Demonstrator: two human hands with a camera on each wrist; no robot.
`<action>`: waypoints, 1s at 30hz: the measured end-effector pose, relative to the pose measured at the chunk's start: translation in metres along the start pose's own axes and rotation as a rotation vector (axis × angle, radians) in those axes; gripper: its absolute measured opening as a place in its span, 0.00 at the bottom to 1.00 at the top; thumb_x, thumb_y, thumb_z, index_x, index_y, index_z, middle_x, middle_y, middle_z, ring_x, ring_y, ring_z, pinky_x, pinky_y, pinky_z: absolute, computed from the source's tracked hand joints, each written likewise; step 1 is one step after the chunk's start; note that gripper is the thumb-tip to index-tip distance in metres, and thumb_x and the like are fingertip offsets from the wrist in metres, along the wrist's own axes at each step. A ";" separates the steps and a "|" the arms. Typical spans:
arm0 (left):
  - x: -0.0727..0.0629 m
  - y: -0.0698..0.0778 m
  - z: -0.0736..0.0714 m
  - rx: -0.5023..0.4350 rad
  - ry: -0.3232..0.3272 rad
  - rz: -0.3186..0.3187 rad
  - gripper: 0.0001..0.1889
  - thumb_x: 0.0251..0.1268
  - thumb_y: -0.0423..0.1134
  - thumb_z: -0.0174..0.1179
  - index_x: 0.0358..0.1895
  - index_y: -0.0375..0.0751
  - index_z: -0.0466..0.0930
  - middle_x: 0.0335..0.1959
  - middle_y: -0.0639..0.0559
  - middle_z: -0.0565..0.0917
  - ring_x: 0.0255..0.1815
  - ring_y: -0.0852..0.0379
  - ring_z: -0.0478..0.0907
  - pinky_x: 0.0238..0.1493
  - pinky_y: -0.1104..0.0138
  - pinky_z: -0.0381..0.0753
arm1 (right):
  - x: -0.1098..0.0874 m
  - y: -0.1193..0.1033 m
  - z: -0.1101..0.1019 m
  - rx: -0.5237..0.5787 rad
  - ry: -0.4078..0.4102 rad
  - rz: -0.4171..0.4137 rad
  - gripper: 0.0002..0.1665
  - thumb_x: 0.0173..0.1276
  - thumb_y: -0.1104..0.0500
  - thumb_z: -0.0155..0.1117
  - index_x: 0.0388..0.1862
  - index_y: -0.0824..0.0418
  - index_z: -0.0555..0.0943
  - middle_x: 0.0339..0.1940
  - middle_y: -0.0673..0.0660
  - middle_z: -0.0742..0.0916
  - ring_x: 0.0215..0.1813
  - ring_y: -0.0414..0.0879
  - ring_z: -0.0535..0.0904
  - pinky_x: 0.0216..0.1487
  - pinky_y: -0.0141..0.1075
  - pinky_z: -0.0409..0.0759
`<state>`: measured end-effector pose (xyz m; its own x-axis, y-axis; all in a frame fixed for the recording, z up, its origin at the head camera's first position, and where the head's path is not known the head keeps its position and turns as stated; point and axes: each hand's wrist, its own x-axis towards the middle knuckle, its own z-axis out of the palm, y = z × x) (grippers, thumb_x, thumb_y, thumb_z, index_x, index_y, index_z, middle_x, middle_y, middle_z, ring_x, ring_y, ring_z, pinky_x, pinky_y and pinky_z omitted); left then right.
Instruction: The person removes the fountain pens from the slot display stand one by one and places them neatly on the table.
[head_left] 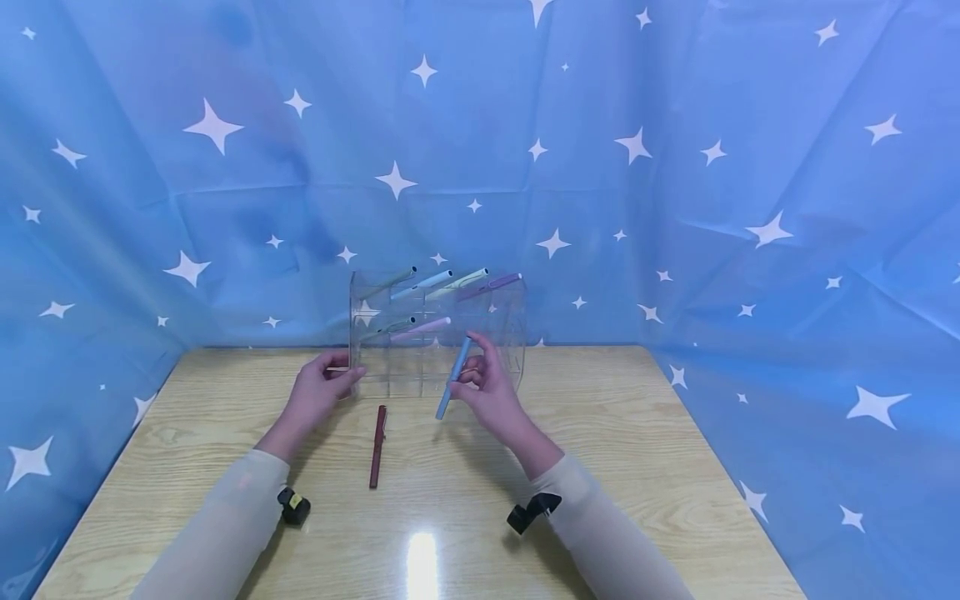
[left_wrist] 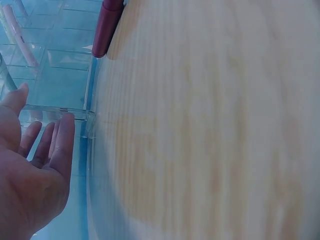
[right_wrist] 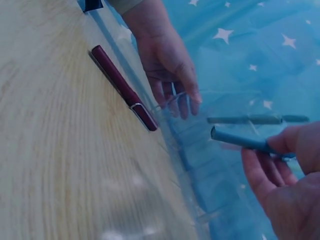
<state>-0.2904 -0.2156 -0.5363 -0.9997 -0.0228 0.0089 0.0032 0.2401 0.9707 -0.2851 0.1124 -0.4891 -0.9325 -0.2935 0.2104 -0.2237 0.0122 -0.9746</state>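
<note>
A clear plastic pen rack [head_left: 406,387] stands at the back of the table. My left hand [head_left: 317,390] holds its left side wall, the thumb at the front and the fingers outside. In front of the rack's right half, my right hand [head_left: 492,398] pinches a blue pen [head_left: 453,382], tilted with its upper end toward the rack. The right wrist view shows this blue pen [right_wrist: 240,139] between thumb and fingers. A dark red pen [head_left: 377,448] with a clip lies on the table before the rack, between both hands.
Several pens lean in the rack's compartments: a purple pen [head_left: 491,287], a light green one [head_left: 457,283] and a light blue one [head_left: 422,284] up high, a pink pen [head_left: 422,328] lower. Behind hangs a blue starry cloth [head_left: 480,167]. The wooden table [head_left: 637,467] extends toward me.
</note>
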 end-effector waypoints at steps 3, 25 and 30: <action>0.000 0.000 0.000 -0.004 -0.003 0.001 0.31 0.82 0.48 0.70 0.77 0.33 0.75 0.68 0.36 0.79 0.64 0.43 0.83 0.57 0.61 0.94 | -0.002 0.001 0.003 0.000 -0.012 0.014 0.55 0.71 0.80 0.69 0.88 0.46 0.62 0.53 0.62 0.81 0.50 0.49 0.85 0.54 0.46 0.95; -0.003 0.005 0.000 -0.020 -0.006 0.002 0.33 0.82 0.47 0.70 0.78 0.31 0.73 0.69 0.34 0.78 0.62 0.45 0.83 0.60 0.57 0.93 | -0.013 0.018 0.028 -0.066 -0.118 0.090 0.53 0.71 0.74 0.72 0.89 0.53 0.61 0.55 0.62 0.81 0.51 0.49 0.85 0.54 0.39 0.93; -0.002 0.005 0.000 -0.026 -0.004 -0.002 0.32 0.82 0.46 0.70 0.78 0.31 0.73 0.68 0.34 0.79 0.61 0.47 0.84 0.61 0.54 0.93 | -0.015 0.020 0.035 -0.048 -0.147 0.121 0.54 0.70 0.76 0.71 0.89 0.52 0.61 0.56 0.64 0.82 0.50 0.49 0.84 0.54 0.40 0.94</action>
<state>-0.2887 -0.2140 -0.5315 -0.9998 -0.0190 0.0058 0.0016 0.2144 0.9767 -0.2652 0.0834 -0.5148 -0.9025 -0.4240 0.0752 -0.1294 0.1004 -0.9865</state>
